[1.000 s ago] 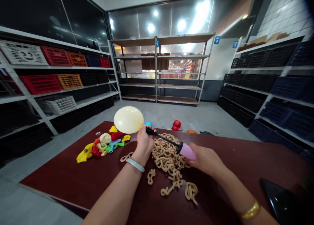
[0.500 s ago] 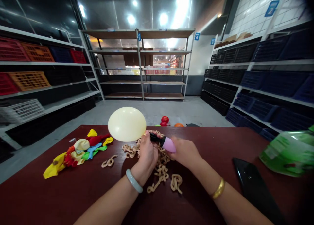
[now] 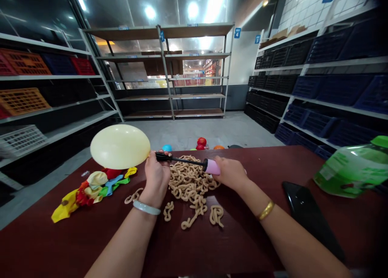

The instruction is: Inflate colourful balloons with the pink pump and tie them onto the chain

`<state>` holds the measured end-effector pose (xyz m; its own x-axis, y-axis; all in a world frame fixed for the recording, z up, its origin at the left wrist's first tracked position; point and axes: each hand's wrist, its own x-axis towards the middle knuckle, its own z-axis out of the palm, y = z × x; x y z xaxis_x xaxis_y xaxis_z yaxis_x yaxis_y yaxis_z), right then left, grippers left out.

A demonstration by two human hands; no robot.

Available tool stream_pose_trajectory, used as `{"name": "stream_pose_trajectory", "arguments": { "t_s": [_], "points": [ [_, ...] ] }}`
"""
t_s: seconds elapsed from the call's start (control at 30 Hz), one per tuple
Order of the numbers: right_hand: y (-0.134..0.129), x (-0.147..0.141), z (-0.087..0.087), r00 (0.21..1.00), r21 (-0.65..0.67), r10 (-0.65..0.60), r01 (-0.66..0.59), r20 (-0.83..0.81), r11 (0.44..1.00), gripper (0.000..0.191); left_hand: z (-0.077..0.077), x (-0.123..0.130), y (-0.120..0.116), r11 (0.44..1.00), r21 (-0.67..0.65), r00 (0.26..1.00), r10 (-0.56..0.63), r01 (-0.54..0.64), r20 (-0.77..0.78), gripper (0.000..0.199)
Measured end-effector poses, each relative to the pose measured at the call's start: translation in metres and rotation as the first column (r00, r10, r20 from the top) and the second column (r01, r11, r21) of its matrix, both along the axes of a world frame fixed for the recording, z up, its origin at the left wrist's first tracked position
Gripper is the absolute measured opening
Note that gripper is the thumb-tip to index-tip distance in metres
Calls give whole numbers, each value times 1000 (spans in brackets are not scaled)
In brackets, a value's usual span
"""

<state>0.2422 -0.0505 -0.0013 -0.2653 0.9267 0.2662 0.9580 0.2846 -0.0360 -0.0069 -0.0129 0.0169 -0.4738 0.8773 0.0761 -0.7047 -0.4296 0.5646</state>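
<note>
A pale yellow balloon (image 3: 120,147), inflated, sits on the left end of a hand balloon pump (image 3: 190,161). My left hand (image 3: 157,175) is closed around the balloon's neck and the pump's black end. The pump's pink end is in my closed right hand (image 3: 230,172), with the thin black rod drawn out between the two. Beneath the pump lies a heap of tan, cord-like twisted pieces (image 3: 189,183), with a few loose ones around it. Left of my left hand, limp balloons (image 3: 97,185) in several colours lie in a pile.
A black phone (image 3: 309,217) and a green-and-clear pouch (image 3: 345,170) are on the right of the dark red table (image 3: 242,241). Beyond the far edge show red balls (image 3: 201,142) and other round coloured things. Shelves with crates (image 3: 24,101) line the sides; a metal rack (image 3: 169,67) stands behind.
My hands have moved apart, exposing the pump's rod. The balloon looks larger and has gone left with my left hand. The view has shifted slightly.
</note>
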Motion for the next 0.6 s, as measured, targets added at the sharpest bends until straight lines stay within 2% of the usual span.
{"name": "stream_pose_trajectory", "arguments": {
  "t_s": [0.2, 0.27, 0.37, 0.47, 0.6],
  "points": [
    [-7, -15, 0, 1000, -61, -14, 14, -4, 998, 34, -17, 53, -19, 994, 12, 994, -110, 110, 12, 11],
    [-13, -23, 2, 999, -88, -36, 35, -10, 996, 35, -22, 70, -29, 981, 2, 981, -191, 191, 11, 13],
    [-19, -29, 4, 999, -86, -37, 33, -35, 996, 34, -24, 85, -39, 973, 39, 973, -228, 229, -24, 14],
    [-18, -29, 3, 998, -70, -16, 12, -53, 997, 35, -21, 84, -37, 976, 34, 977, -212, 213, -32, 15],
    [-11, -22, -3, 999, -93, 1, -5, -43, 996, 38, -12, 53, -19, 995, -30, 995, -90, 91, 42, 15]
  ]
}}
